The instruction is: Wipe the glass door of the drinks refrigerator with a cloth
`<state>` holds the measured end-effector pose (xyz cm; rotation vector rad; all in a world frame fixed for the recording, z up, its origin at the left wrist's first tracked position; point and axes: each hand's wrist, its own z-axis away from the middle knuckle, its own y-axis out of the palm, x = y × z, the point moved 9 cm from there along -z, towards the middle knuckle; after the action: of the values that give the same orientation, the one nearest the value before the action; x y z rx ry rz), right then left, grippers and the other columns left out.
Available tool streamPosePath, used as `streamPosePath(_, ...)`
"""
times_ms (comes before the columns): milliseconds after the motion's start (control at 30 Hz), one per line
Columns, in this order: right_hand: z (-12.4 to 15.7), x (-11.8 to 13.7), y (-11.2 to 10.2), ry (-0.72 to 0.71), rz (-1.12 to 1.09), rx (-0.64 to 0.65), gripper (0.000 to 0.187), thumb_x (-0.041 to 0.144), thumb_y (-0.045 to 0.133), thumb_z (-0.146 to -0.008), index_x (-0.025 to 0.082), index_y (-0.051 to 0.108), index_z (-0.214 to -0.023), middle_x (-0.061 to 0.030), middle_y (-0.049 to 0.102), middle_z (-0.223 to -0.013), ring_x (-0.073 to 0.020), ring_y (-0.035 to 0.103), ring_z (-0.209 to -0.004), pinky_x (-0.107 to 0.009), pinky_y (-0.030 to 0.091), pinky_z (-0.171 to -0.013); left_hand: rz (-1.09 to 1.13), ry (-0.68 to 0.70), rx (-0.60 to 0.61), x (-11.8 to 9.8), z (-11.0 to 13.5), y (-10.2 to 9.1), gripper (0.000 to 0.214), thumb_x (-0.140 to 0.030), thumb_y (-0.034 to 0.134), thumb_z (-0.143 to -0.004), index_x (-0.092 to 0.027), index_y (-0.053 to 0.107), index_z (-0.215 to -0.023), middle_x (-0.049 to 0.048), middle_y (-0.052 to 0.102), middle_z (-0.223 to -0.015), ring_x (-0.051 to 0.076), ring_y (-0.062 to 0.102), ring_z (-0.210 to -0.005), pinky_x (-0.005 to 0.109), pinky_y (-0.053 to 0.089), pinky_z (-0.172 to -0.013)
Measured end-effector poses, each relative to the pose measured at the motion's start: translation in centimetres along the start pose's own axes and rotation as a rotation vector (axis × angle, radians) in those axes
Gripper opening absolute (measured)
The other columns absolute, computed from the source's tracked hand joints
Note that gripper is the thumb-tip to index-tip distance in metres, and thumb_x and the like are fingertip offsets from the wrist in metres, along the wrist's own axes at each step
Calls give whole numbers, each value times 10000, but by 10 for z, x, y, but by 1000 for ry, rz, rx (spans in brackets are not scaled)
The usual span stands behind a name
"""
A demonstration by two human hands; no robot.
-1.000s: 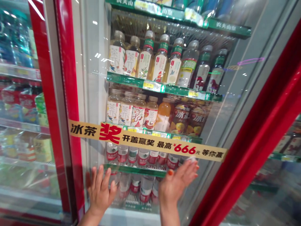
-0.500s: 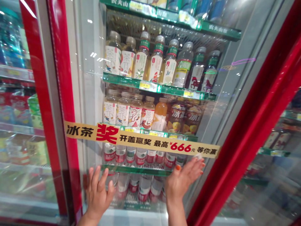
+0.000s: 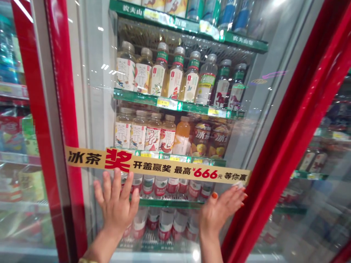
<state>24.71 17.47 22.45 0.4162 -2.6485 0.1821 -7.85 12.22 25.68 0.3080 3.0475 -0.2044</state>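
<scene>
Glass door has left hand and right hand pressed flat, grips open and empty, under yellow banner, bottles behind.

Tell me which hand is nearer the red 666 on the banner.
Right. The right hand lies just below the 666; the left hand is well off to its left.

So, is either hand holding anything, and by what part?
Nothing gripped: left hand and right hand press open against the glass door, under the yellow banner.
</scene>
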Motion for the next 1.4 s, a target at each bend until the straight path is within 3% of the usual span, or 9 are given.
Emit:
streamPosePath(233, 121, 103, 9, -697, -126, 185, 817, 427, 500, -1058, 124, 212, -1759, -68, 185, -1845, -254, 141, -1734, -456, 73, -1425, -11, 44, -36, -4, 2, -3, 818, -284, 640, -1011, -349, 270, -1737, -16, 143, -1863, 264, 69, -1750, 533, 19, -1430)
streamPosePath(433, 37, -6, 0, -177, 19, 45, 750, 399, 314, -1120, 138, 58, -1775, -193, 34, -1855, -405, -31, -1733, -838, 98, -1308, -5, 44, -31, -3, 2, -3, 816, -288, 633, -1014, -349, 265, -1739, -25, 136, -1865, 265, 66, -1750, 536, 19, -1430)
streamPosePath(533, 21, 13, 4, -34, -10, 16, 735, 434, 257, -1130, 144, 64, -1777, -235, 77, -1844, -449, 34, -1726, -890, 146, -1258, -3, 38, -30, -3, 3, -2, 814, -292, 627, -1013, -348, 264, -1739, -24, 135, -1866, 264, 65, -1750, 543, 16, -1431)
streamPosePath(700, 102, 117, 15, -627, -120, 201, 786, 431, 486, -1071, 132, 241, -1756, -111, 360, -1793, -272, 147, -1732, -509, 100, -1418, -13, 33, -20, 0, 5, -2, 830, -290, 638, -997, -352, 270, -1738, -1, 153, -1861, 280, 79, -1750, 581, 41, -1427)
streamPosePath(800, 125, 94, 10, -786, -131, 261, 780, 424, 559, -1039, 202, 312, -1745, -41, 485, -1728, -224, 190, -1722, -440, 100, -1426, -18, 28, -12, 1, 6, -2, 843, -286, 649, -987, -351, 272, -1738, 10, 162, -1858, 284, 85, -1749, 593, 49, -1427)
streamPosePath(967, 33, -14, 0, -122, -19, 68, 749, 341, 362, -1103, 190, 85, -1782, -199, 117, -1848, -434, 82, -1724, -855, 173, -1291, -16, 13, -15, 0, 7, -1, 850, -283, 652, -982, -359, 270, -1737, 10, 165, -1856, 287, 83, -1748, 602, 44, -1427)
streamPosePath(1067, 24, 3, 5, 78, -65, 21, 724, 385, 271, -1119, 179, 63, -1781, -226, 74, -1848, -470, 66, -1719, -910, 151, -1244, -9, 12, -19, -1, 6, -2, 835, -295, 649, -996, -355, 270, -1738, -2, 158, -1858, 272, 79, -1749, 558, 28, -1433)
streamPosePath(1233, 114, 116, 20, -590, -131, 240, 799, 437, 515, -1061, 144, 252, -1756, -135, 415, -1767, -304, 141, -1733, -554, 102, -1416, -5, 18, -11, -1, 5, -2, 823, -299, 636, -1008, -352, 262, -1740, -3, 150, -1860, 278, 77, -1749, 567, 32, -1429)
streamPosePath(1400, 93, 50, 8, -520, -47, 186, 791, 343, 501, -1066, 171, 187, -1771, -129, 270, -1825, -312, 116, -1736, -623, 104, -1408, -5, 28, -15, -2, 5, -3, 816, -298, 634, -1010, -345, 271, -1739, -8, 148, -1861, 274, 76, -1749, 548, 26, -1432)
